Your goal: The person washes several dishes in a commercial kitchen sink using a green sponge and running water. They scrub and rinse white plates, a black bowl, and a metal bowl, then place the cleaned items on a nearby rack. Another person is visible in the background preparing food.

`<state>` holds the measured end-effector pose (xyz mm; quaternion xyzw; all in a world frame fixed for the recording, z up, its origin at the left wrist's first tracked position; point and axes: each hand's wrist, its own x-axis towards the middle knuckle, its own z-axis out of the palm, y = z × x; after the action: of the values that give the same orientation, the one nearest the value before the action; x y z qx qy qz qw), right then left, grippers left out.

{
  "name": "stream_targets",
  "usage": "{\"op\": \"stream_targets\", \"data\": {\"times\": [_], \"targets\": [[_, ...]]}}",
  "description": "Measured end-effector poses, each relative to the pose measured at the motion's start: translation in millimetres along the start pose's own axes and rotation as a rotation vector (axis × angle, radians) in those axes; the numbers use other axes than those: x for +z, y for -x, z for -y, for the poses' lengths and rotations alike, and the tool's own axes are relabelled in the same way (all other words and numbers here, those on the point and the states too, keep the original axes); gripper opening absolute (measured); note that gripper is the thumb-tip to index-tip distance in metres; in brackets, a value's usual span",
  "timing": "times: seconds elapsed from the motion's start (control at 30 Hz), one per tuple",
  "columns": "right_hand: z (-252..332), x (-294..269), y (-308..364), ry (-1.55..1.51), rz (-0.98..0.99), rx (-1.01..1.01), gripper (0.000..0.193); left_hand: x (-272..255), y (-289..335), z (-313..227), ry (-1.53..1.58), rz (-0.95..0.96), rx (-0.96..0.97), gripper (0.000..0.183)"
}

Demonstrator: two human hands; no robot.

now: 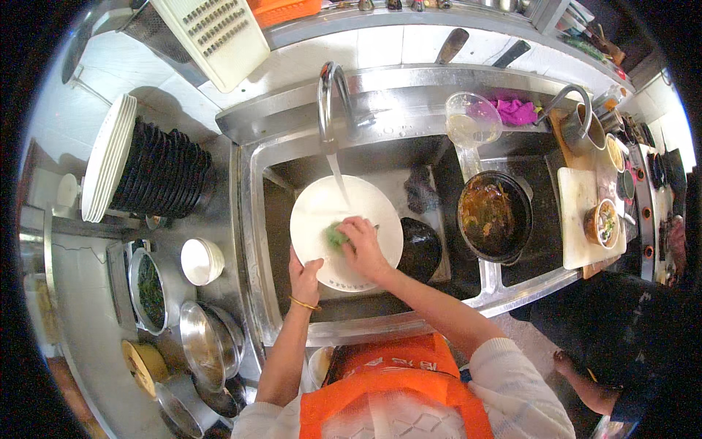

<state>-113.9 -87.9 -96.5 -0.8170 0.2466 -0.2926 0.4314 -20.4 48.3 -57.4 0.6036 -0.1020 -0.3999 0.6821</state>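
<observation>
Over the left basin of the steel sink (257,249), a large round white plate (376,205) is tilted under a stream of water from the curved faucet (326,102). My left hand (305,276) grips the plate's lower-left rim, thumb on the upper face; the fingers beneath are hidden. Pressed against the middle of the plate is a green scouring pad (336,235), and my right hand (364,250) is closed over it. Partly behind the plate, a black round dish (423,250) lies in the basin, near a dark cloth (420,190).
A food-stained black pot (493,218) sits in the right basin, with a clear plastic scoop (472,121) behind it. White plates (110,157) and black dishes (162,172) are stacked at left, above white bowls (202,262). At right are a cutting board (578,219) and a person's arm (589,388).
</observation>
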Motion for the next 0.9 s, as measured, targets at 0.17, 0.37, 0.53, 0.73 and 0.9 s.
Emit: {"op": "stream_targets", "data": {"times": [0.17, 0.37, 0.53, 0.73, 0.9], "targets": [[1.6, 5.8, -29.4, 0.077, -0.225, 0.066, 0.034, 12.2, 1.1, -1.3, -0.082, -0.022, 0.032, 0.046], [25.8, 20.2, 12.9, -0.055, 0.019, -0.118, 0.037, 4.7, -17.0, -21.6, -0.007, -0.084, 0.147, 0.042], [-22.0, -12.8, -2.7, 0.320, -0.140, 0.092, 0.035, -5.7, 5.8, -31.4, -0.095, -0.090, -0.032, 0.041], [19.8, 32.0, -59.4, 0.028, -0.265, -0.003, 0.035, 13.7, -3.7, -14.9, -0.129, -0.004, -0.042, 0.045], [38.2, 25.7, -0.9, 0.036, 0.107, -0.120, 0.031, -12.1, -25.4, -32.8, -0.054, -0.100, 0.019, 0.048]]}}
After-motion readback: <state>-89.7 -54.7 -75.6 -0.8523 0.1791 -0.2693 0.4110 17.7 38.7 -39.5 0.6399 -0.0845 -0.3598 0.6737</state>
